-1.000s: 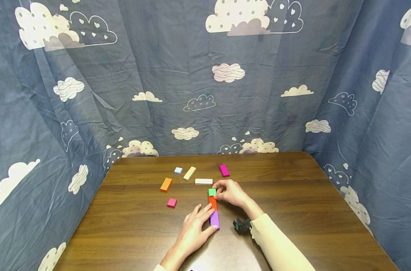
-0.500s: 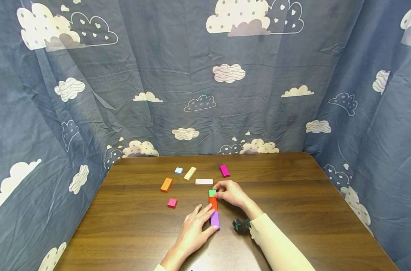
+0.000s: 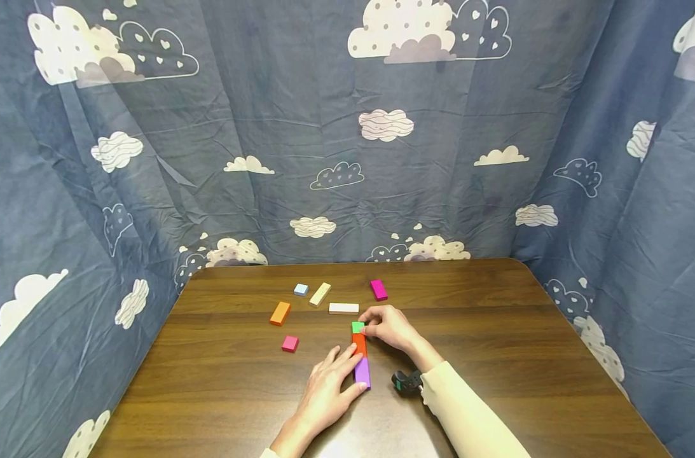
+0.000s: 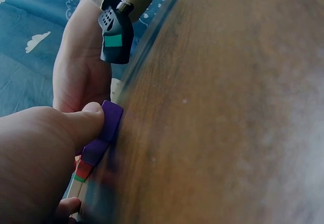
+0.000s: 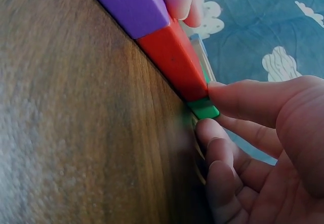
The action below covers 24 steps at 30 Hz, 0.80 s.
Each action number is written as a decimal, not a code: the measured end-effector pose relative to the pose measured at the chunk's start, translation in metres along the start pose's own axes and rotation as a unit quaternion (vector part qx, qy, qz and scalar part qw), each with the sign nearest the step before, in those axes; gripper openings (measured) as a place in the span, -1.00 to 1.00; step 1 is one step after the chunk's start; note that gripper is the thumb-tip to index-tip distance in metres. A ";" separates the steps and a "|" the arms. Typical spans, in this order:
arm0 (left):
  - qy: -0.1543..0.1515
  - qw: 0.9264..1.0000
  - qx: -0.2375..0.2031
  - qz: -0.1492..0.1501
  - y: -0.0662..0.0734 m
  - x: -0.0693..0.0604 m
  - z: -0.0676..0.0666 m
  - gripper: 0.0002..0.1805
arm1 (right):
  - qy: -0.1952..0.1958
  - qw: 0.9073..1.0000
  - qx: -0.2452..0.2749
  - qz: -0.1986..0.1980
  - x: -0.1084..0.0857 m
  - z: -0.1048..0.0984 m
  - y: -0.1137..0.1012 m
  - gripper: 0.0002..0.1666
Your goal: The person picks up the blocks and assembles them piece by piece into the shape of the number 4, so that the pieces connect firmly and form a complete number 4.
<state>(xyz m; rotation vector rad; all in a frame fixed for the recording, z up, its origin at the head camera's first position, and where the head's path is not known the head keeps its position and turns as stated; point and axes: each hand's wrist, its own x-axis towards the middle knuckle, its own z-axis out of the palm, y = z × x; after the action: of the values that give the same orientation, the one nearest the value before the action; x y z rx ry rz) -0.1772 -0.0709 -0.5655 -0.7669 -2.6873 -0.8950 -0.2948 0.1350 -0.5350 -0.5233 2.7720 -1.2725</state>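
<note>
A row of three blocks runs away from me in the head view: a purple block (image 3: 362, 374) nearest, a red block (image 3: 360, 345) in the middle and a green block (image 3: 357, 327) at the far end. They touch end to end. My left hand (image 3: 327, 388) rests on the row with spread fingers, its thumb at the near end of the purple block (image 4: 111, 122) and its fingertips on the red and purple blocks. My right hand (image 3: 392, 327) pinches the green block (image 5: 205, 109) between thumb and fingers, with the thumb tip beside the red block's end (image 5: 174, 57).
Beyond the row lie a white block (image 3: 344, 308), a cream block (image 3: 320, 294), a light blue block (image 3: 301, 289) and a magenta block (image 3: 378, 290). An orange block (image 3: 280, 313) and a pink block (image 3: 290, 344) lie to the left. A dark wrist device (image 3: 406, 381) hangs under the right wrist.
Both hands stay in nearly the same place. The green block's far end sits very slightly nearer to me. The other blocks have not moved.
</note>
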 end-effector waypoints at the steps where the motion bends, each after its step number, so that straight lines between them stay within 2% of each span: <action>1: -0.002 1.000 0.002 -0.001 0.000 0.000 0.000 -0.36 | 0.000 1.000 0.001 0.001 0.000 0.000 0.000 -0.78; 24: -0.006 1.000 0.011 -0.007 -0.002 0.000 0.000 -0.37 | 0.003 1.000 0.018 0.005 0.001 0.002 0.004 -0.77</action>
<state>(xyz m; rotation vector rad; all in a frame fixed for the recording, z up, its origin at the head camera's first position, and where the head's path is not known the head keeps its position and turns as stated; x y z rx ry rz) -0.1782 -0.0722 -0.5667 -0.7538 -2.7112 -0.8664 -0.2969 0.1356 -0.5388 -0.5033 2.7474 -1.3213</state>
